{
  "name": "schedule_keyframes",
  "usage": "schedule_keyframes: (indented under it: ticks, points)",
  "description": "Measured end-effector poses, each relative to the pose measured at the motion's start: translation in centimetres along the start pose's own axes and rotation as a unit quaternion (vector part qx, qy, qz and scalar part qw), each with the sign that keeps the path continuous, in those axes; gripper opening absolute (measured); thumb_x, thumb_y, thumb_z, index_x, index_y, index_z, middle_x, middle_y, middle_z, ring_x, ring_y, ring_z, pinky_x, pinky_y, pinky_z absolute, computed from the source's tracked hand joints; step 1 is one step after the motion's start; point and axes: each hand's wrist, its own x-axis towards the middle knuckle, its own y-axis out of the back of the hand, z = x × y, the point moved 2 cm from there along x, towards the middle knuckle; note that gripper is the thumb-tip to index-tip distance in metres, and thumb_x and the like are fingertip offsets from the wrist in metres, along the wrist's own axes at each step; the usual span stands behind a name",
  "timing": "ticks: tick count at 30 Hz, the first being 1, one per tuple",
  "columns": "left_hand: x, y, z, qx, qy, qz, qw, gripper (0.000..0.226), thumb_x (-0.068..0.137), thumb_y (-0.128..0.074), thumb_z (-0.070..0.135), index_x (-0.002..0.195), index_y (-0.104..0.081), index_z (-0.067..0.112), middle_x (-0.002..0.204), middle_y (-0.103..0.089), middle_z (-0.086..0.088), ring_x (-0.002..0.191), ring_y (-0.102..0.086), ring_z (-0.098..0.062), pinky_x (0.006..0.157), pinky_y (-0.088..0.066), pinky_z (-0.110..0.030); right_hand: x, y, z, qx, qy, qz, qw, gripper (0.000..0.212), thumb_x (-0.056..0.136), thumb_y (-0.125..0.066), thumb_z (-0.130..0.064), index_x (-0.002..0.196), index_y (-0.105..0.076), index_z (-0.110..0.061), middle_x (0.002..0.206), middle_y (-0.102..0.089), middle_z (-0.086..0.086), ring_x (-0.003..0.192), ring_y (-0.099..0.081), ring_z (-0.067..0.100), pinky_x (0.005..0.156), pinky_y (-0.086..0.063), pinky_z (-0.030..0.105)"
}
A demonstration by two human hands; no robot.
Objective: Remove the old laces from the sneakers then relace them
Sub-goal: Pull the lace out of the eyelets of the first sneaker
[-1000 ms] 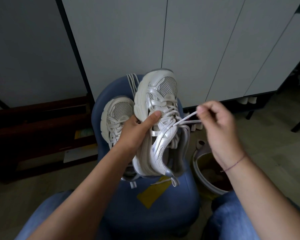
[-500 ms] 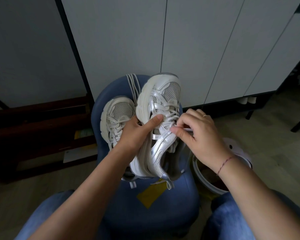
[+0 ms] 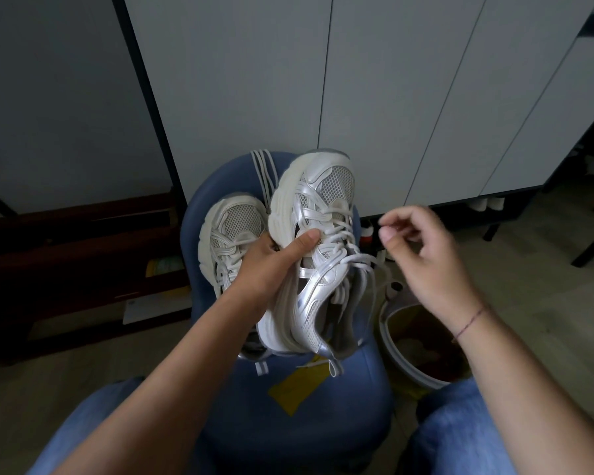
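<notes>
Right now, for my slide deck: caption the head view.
Left hand grips a white sneaker over a blue chair; right hand curled beside its loose laces.

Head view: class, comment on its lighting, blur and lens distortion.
Head view: light dim, lower corners in deep shadow; right hand smeared by motion blur, while left hand and the white-and-silver mesh sneaker it grips look sharp; seams of the pale cabinet doors fan outward, a wide-angle effect.

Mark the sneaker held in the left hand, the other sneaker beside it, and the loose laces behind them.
held sneaker (image 3: 336, 185): head view, mesh toe panel.
other sneaker (image 3: 241, 219): head view, mesh toe panel.
loose laces (image 3: 264, 173): head view, middle of the strands.
</notes>
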Motion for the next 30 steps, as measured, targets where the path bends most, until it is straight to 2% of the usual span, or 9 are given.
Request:
schedule_keyframes:
  ticks: [3, 6, 9, 14, 16, 19, 21, 25, 30]
  points:
    - [0.0, -0.3, -0.1, 0.007, -0.008, -0.010, 1.000, 0.064, 0.069, -0.077, 0.044, 0.125, -0.063, 0.016, 0.109, -0.075, 0.000, 0.099, -0.072, -0.016, 0.094, -0.055, -0.039, -0.4, -1.4, -1.2, -0.076, 0.097, -0.055, 0.991, 0.026, 0.087, -0.056, -0.045, 0.082, -0.059, -0.020, 0.085, -0.053, -0.007, 0.087, -0.052, 0.015, 0.079, -0.041, 0.028]
    - [0.0, -0.2, -0.2, 0.010, -0.013, -0.020, 1.000, 0.061, 0.072, -0.076, 0.043, 0.125, -0.063, 0.017, 0.111, -0.074, -0.001, 0.101, -0.072, -0.017, 0.094, -0.055, -0.039, -0.7, -2.4, -1.7, -0.108, 0.121, -0.084, 0.983, 0.032, 0.085, -0.055, -0.047, 0.073, -0.055, -0.017, 0.078, -0.048, -0.008, 0.079, -0.047, 0.013, 0.072, -0.041, 0.032]
    - [0.0, 0.0, -0.3, 0.010, -0.006, -0.017, 1.000, 0.063, 0.072, -0.075, 0.045, 0.127, -0.061, 0.017, 0.110, -0.074, 0.001, 0.099, -0.072, -0.016, 0.092, -0.056, -0.036, -0.4, -2.1, -1.4, 0.012, 0.045, -0.071, 0.996, 0.028, 0.087, -0.052, -0.044, 0.073, -0.054, -0.019, 0.073, -0.051, -0.007, 0.073, -0.050, 0.010, 0.069, -0.043, 0.029]
    - [0.2, 0.1, -0.2, 0.007, 0.003, -0.013, 1.000, 0.067, 0.071, -0.075, 0.050, 0.129, -0.060, 0.021, 0.112, -0.074, 0.001, 0.101, -0.071, -0.017, 0.095, -0.054, -0.040, 0.4, 0.4, -0.2, 0.187, -0.080, 0.095, 0.974, 0.022, 0.092, -0.054, -0.034, 0.070, -0.055, -0.032, 0.062, -0.053, -0.020, 0.064, -0.045, -0.002, 0.066, -0.039, 0.018]
    - [0.2, 0.1, -0.3, 0.004, 0.006, -0.011, 1.000, 0.067, 0.070, -0.075, 0.050, 0.129, -0.060, 0.021, 0.112, -0.074, 0.002, 0.101, -0.071, -0.017, 0.095, -0.054, -0.040, 0.4, 0.7, 0.2, 0.150, -0.078, 0.079, 0.982, 0.023, 0.095, -0.052, -0.027, 0.072, -0.051, -0.028, 0.062, -0.055, -0.022, 0.063, -0.045, -0.003, 0.065, -0.038, 0.017]
    - [0.0, -0.1, -0.1, 0.001, 0.005, -0.018, 1.000, 0.064, 0.072, -0.074, 0.046, 0.128, -0.061, 0.018, 0.109, -0.075, 0.001, 0.098, -0.072, -0.016, 0.091, -0.056, -0.035, 0.0, 0.0, 0.0, 0.066, -0.045, -0.009, 0.997, 0.018, 0.088, -0.053, -0.046, 0.082, -0.051, -0.029, 0.076, -0.056, -0.018, 0.072, -0.051, 0.000, 0.070, -0.042, 0.019]
    - [-0.1, -0.2, 0.0, -0.002, -0.001, -0.016, 1.000, 0.061, 0.072, -0.074, 0.043, 0.126, -0.062, 0.017, 0.107, -0.075, 0.001, 0.096, -0.073, -0.015, 0.086, -0.057, -0.031, -0.4, -0.7, -0.5, 0.019, -0.014, -0.059, 0.998, 0.026, 0.085, -0.053, -0.054, 0.091, -0.052, -0.029, 0.086, -0.055, -0.013, 0.082, -0.054, 0.009, 0.075, -0.045, 0.024]
    - [-0.2, -0.4, 0.1, -0.007, -0.009, -0.022, 1.000, 0.056, 0.074, -0.073, 0.039, 0.123, -0.063, 0.014, 0.107, -0.075, -0.002, 0.096, -0.073, -0.017, 0.083, -0.057, -0.031, -1.0, -1.7, -2.0, -0.026, 0.041, -0.101, 0.994, 0.048, 0.076, -0.061, -0.060, 0.102, -0.051, -0.021, 0.091, -0.049, -0.006, 0.088, -0.049, 0.007, 0.078, -0.043, 0.016]
    - [-0.2, -0.3, 0.0, -0.009, -0.008, -0.019, 1.000, 0.057, 0.073, -0.074, 0.040, 0.123, -0.064, 0.014, 0.107, -0.075, -0.002, 0.096, -0.073, -0.017, 0.084, -0.057, -0.030, -1.0, -2.0, -2.6, -0.144, 0.096, -0.105, 0.979, 0.054, 0.070, -0.059, -0.070, 0.089, -0.051, -0.020, 0.090, -0.047, -0.008, 0.086, -0.046, 0.011, 0.076, -0.042, 0.031]
